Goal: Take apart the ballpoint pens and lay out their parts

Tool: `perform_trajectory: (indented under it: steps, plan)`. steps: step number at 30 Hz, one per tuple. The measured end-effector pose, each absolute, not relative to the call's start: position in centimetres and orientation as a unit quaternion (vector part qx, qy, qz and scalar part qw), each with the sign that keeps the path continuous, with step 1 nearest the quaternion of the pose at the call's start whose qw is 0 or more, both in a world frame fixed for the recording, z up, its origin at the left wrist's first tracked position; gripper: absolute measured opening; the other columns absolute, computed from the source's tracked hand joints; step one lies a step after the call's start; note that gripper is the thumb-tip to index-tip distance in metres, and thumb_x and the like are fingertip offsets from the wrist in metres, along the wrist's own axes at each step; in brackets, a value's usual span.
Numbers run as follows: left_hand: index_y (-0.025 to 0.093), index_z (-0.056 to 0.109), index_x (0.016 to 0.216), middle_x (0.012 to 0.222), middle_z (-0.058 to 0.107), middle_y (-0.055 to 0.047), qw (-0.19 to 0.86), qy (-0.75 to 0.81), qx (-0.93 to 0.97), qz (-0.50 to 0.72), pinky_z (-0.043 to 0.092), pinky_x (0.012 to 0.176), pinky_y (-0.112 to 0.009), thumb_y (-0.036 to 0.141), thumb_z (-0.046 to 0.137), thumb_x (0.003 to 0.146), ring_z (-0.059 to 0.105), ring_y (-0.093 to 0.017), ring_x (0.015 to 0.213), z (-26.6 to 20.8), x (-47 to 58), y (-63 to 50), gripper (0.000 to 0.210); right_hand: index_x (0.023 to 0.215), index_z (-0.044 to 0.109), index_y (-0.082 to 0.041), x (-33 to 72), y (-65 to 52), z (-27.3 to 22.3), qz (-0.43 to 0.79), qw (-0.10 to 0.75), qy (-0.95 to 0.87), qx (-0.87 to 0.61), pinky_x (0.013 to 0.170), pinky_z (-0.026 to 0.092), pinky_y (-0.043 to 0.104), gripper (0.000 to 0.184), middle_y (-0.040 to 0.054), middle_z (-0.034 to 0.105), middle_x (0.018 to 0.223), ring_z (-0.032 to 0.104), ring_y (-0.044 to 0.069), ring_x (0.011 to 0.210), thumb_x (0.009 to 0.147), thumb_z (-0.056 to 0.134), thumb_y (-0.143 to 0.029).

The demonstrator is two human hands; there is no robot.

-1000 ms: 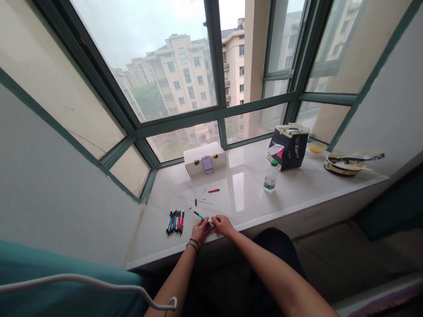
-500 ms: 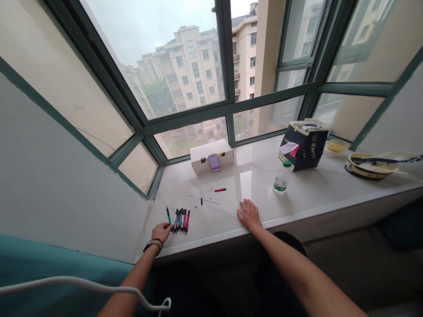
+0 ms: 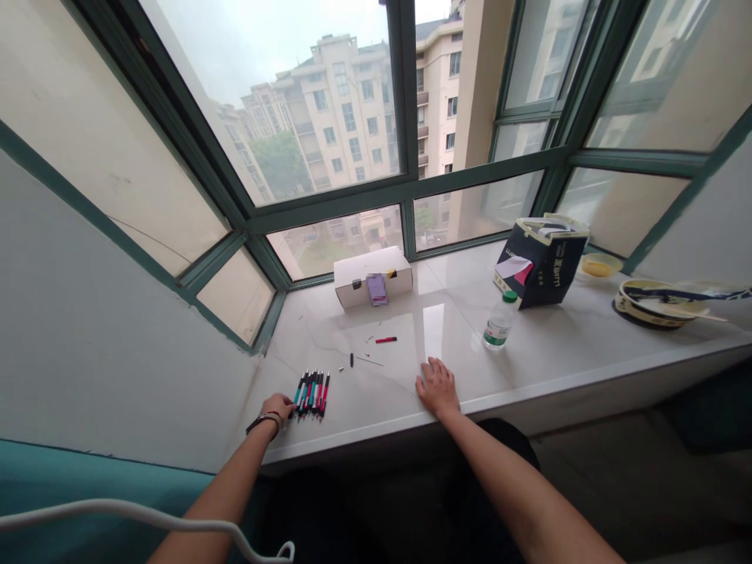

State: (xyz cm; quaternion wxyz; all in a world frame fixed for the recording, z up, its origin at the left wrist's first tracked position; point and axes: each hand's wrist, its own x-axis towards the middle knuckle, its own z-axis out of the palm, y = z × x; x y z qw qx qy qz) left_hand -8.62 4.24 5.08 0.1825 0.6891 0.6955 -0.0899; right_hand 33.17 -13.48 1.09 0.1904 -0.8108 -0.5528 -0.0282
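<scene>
At the left end of the sill, my left hand point(image 3: 277, 407) has its fingers closed at the lower end of the leftmost pen, its fingertips partly hidden. That pen lies against a row of several click pens point(image 3: 312, 394) with teal, red, white and black barrels, tips toward the window. My right hand point(image 3: 438, 388) rests palm down on the sill, fingers stretched out, holding nothing. Between the hands lie a red pen barrel point(image 3: 386, 340), a black grip piece point(image 3: 352, 359), a thin refill point(image 3: 370, 361) and tiny parts point(image 3: 341, 369).
A white box point(image 3: 374, 276) with a purple packet point(image 3: 377, 290) in front stands by the window. Further right are a water bottle point(image 3: 498, 323) with a green cap, a dark paper bag point(image 3: 541, 262), a yellow-filled bowl point(image 3: 599, 266) and a round container point(image 3: 655, 305). A white cable point(image 3: 135, 509) crosses the lower left.
My left hand has brought the separate teal pen rightward against the row, so it now lies beside the others. My right hand stays on the sill. The view has shifted slightly.
</scene>
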Motion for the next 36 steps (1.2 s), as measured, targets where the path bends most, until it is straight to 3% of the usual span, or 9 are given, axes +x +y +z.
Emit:
perform_trajectory:
  steps: [10,13,16,21,27,36]
  plan:
    - [0.018,0.073,0.089,0.085,0.075,-0.01,0.194,0.737,0.647,-0.043,0.051,0.068,-0.031,0.052,0.059,0.075,0.07,-0.027,0.079,5.4,-9.4,4.5,0.039,0.127,0.055,-0.019,33.1,-13.5,1.4,-0.004,0.179,-0.549,-0.816,0.106,0.024,0.042,0.04,0.0139,0.044,0.144,0.032,0.029,0.135,0.09,0.044,-0.033]
    - [0.018,0.071,0.09,0.094,0.075,-0.01,0.164,0.718,0.677,0.01,0.05,0.078,-0.031,0.048,0.058,0.077,0.068,-0.026,0.092,6.3,-7.5,4.3,0.035,0.128,0.054,-0.019,33.0,-13.4,1.5,-0.002,0.173,-0.552,-0.816,0.107,0.024,0.042,0.041,0.0142,0.044,0.145,0.032,0.029,0.136,0.09,0.045,-0.032]
    - [0.019,0.07,0.093,0.098,0.074,-0.006,0.209,0.637,0.739,0.066,0.048,0.082,-0.027,0.045,0.056,0.079,0.067,-0.02,0.093,7.1,-4.0,3.9,0.032,0.128,0.054,-0.018,33.0,-13.4,1.5,-0.009,0.171,-0.551,-0.817,0.107,0.024,0.042,0.041,0.0143,0.044,0.144,0.031,0.029,0.136,0.09,0.044,-0.032]
    - [0.02,0.07,0.1,0.092,0.073,-0.004,0.236,0.525,0.817,0.046,0.048,0.083,-0.028,0.037,0.059,0.079,0.066,-0.019,0.087,6.7,2.0,3.7,0.029,0.127,0.054,-0.018,33.0,-13.4,1.6,-0.013,0.164,-0.558,-0.813,0.106,0.025,0.042,0.041,0.0147,0.044,0.144,0.031,0.029,0.137,0.091,0.043,-0.032]
    - [0.021,0.068,0.104,0.102,0.069,-0.005,0.199,0.531,0.823,0.036,0.046,0.09,-0.03,0.025,0.059,0.079,0.063,-0.02,0.097,4.9,5.3,5.6,0.027,0.13,0.052,-0.017,33.0,-13.2,1.7,-0.008,0.151,-0.556,-0.817,0.106,0.025,0.044,0.044,0.0156,0.042,0.146,0.03,0.03,0.137,0.091,0.042,-0.033]
    - [0.022,0.062,0.123,0.125,0.058,-0.011,0.153,0.508,0.848,-0.007,0.042,0.1,-0.033,0.022,0.068,0.071,0.058,-0.026,0.114,4.4,8.2,9.1,0.052,0.136,0.048,-0.019,33.1,-13.1,1.8,0.011,0.143,-0.559,-0.817,0.107,0.023,0.044,0.049,0.0143,0.038,0.15,0.028,0.03,0.139,0.09,0.042,-0.034]
